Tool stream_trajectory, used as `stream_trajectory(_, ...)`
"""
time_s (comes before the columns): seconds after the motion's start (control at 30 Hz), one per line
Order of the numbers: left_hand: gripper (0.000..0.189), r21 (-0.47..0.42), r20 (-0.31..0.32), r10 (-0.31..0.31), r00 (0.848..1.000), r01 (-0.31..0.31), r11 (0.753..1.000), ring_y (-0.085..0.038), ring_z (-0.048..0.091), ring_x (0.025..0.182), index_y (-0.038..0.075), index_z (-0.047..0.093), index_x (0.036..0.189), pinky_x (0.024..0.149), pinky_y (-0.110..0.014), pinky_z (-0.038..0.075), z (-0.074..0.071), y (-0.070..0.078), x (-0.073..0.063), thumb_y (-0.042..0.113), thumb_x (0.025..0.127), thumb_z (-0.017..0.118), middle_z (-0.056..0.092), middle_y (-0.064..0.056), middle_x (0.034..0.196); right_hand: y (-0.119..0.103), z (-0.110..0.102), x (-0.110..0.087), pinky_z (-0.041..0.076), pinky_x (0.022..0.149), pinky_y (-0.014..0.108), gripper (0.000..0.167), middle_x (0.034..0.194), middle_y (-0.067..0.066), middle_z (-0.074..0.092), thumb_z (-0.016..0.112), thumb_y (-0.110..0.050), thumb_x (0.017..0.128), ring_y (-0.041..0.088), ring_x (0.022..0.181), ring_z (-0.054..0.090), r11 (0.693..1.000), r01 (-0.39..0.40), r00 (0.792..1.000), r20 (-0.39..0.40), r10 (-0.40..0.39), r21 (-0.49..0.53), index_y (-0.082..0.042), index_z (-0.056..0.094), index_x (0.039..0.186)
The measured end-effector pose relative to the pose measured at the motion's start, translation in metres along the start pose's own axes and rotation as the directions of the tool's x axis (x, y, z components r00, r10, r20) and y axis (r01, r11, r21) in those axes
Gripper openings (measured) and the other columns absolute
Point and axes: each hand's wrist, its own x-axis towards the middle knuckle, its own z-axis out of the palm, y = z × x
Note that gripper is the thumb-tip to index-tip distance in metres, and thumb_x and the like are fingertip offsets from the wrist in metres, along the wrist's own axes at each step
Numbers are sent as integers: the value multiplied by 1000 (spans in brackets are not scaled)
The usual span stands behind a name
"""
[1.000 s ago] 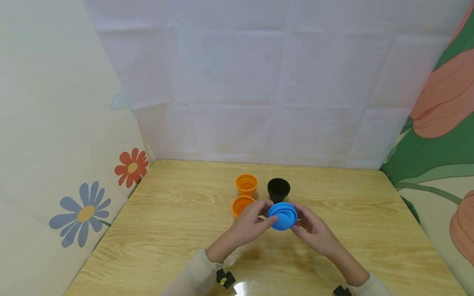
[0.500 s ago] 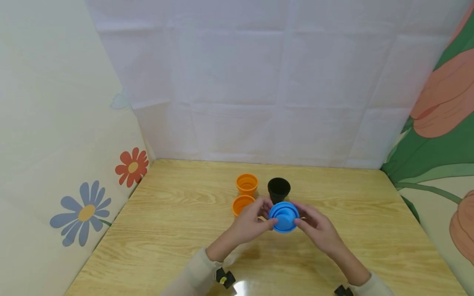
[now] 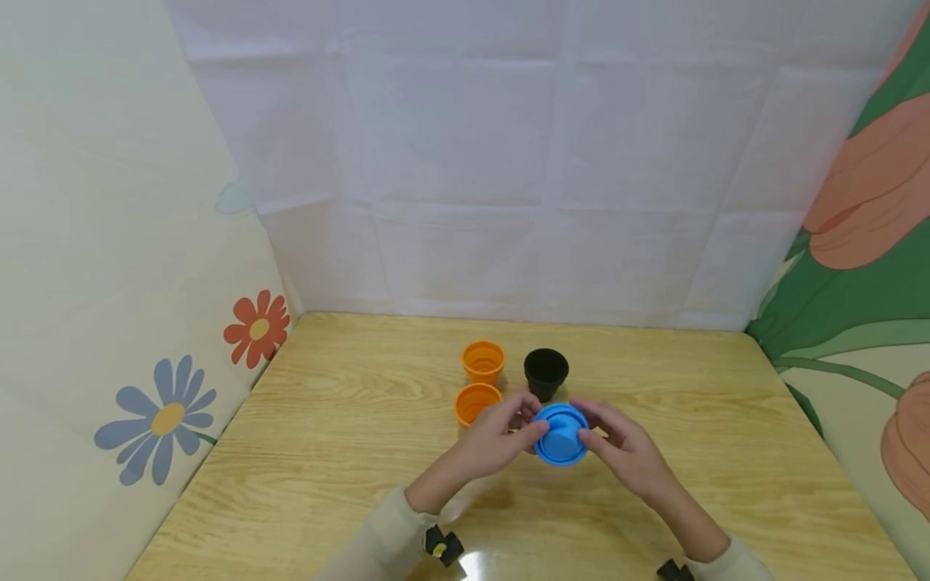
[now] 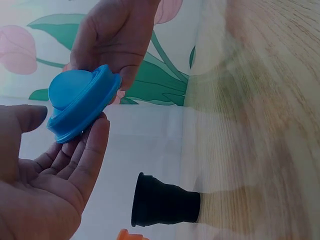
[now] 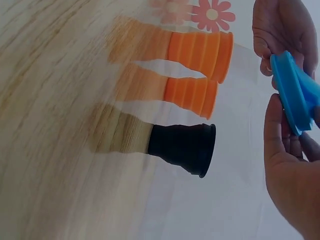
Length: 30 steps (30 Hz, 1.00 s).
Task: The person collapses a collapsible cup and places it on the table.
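One blue cup (image 3: 562,440) sits below and right of centre on my head feed, pinched by the fingers (image 4: 94,155) of the left hand (image 3: 492,442) and right hand (image 3: 630,458), above the surface (image 3: 327,452).

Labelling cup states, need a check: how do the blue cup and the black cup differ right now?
Shape: the blue cup is squashed flat, with a bulge on one face; the black cup is extended and tapered.
Pose: the blue cup is tilted, held above the table by the left hand and right hand; the black cup stands upright on the table, untouched.
Shared: both have a round rim.
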Motion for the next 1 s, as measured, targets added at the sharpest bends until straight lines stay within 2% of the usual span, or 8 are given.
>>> stream_trajectory(0.13,24,3,22,-24,999,24,1000,-12,68,81,6,56,121,75,-47,63,1,0,2,23,104,59,63,-8,102,-1,0,0,60,83,27,37,117,18,62,55,2,102,7,104,61,1000,-11,1000,19,11,2,7,54,138)
stream_trajectory(0.3,25,20,75,-47,996,46,999,-11,70,78,8,58,125,72,-40,63,2,0,4,23,104,59,62,-6,101,-1,-2,0,60,81,28,37,118,19,60,54,0,103,8,102,60,1000,-23,998,60,24,-3,7,52,139)
stream_trajectory(0.47,23,40,91,-47,995,43,998,-10,69,77,7,58,121,71,-40,63,4,1,5,23,104,59,63,-7,105,1,-3,0,61,78,31,36,121,24,58,54,1,103,9,102,60,1000,-10,995,98,9,2,5,53,138)
stream_trajectory(0.63,23,79,76,-22,997,16,997,-9,66,81,9,58,121,70,-35,63,5,1,5,25,104,59,62,-6,108,0,-3,0,61,79,32,34,123,22,59,55,-1,103,9,103,61,999,-45,994,102,45,1,4,55,137)
stream_trajectory(0.8,22,186,29,42,999,-47,981,-8,59,85,9,62,118,67,-23,59,6,3,5,25,102,62,60,-2,104,-2,-2,0,61,79,30,31,119,17,63,58,-4,102,8,103,63,997,-70,994,76,73,-34,3,58,133)
stream_trajectory(1.0,18,296,10,76,997,-75,952,-8,55,83,9,64,111,69,-18,53,7,3,6,19,97,70,58,1,98,0,4,2,61,74,27,24,112,14,64,58,-3,102,10,95,64,994,-12,997,75,20,-105,-1,62,125)
